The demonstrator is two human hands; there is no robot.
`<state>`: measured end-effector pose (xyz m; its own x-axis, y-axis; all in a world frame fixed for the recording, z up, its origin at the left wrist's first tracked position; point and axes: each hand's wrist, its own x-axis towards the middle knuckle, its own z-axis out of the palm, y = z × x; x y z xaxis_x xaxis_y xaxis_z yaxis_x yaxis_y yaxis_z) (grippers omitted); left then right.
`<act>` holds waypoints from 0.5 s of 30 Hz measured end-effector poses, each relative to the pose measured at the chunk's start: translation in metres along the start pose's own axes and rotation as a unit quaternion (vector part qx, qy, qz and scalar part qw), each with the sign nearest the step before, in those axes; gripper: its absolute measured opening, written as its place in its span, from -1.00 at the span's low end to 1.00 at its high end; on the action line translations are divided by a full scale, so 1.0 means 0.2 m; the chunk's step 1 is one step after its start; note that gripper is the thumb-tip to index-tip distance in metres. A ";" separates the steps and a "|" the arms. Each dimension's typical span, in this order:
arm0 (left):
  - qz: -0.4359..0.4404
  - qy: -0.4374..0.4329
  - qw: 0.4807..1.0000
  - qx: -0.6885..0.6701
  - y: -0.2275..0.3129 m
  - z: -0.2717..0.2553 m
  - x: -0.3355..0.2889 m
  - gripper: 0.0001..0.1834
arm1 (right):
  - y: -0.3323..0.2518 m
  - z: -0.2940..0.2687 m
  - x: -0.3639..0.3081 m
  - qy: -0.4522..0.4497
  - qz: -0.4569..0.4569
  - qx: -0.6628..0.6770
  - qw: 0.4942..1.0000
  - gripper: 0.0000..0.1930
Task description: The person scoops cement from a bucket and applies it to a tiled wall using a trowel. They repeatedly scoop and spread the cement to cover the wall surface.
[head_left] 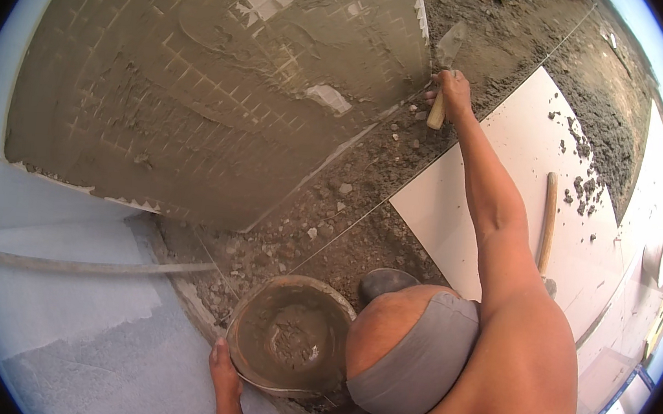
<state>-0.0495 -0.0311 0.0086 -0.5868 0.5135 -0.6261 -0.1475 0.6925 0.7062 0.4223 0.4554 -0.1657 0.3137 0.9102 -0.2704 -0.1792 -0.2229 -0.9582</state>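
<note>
My right hand [454, 94] is wrapped round the wooden handle of a trowel [450, 44], whose metal blade points away from me. It hovers over loose rubble, just off the right corner of a large tile [222, 111]. Grey wet mortar coats that tile's upturned, grid-patterned back, with a few pale bare patches. Low in the view, my left hand [226, 369] grips the rim of a round mortar bucket [288, 337], thumb showing and the other fingers mostly hidden. Some grey mix lies at the bottom of the bucket. My bent knee [413, 352] in grey cloth is beside it.
White tiles [457, 210] cover the floor at the right, strewn with mortar crumbs [582, 182]. On them lies a mallet with a wooden handle [549, 218]. A taut string [345, 230] crosses the rubble bed. Pale flooring [99, 344] and a long thin strip [90, 265] are at the left.
</note>
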 end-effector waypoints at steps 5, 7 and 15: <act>-0.006 0.008 1.000 0.018 0.01 0.02 -0.01 -0.40 | -0.05 -0.04 0.00 -0.004 -0.028 0.033 0.999 -0.73; -0.014 0.028 0.998 0.046 0.01 0.03 -0.01 -0.35 | -0.07 -0.04 -0.03 0.003 -0.061 0.047 0.997 -0.75; -0.033 0.065 0.985 0.155 0.05 0.02 0.00 -0.21 | -0.56 0.16 -0.85 -0.331 -0.061 -0.140 0.931 -0.73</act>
<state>-0.0466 -0.0222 0.0144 -0.6839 0.4076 -0.6051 0.0496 0.8534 0.5188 0.3592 0.3369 -0.0096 -0.3453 0.9296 -0.1294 0.0998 -0.1007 -0.9899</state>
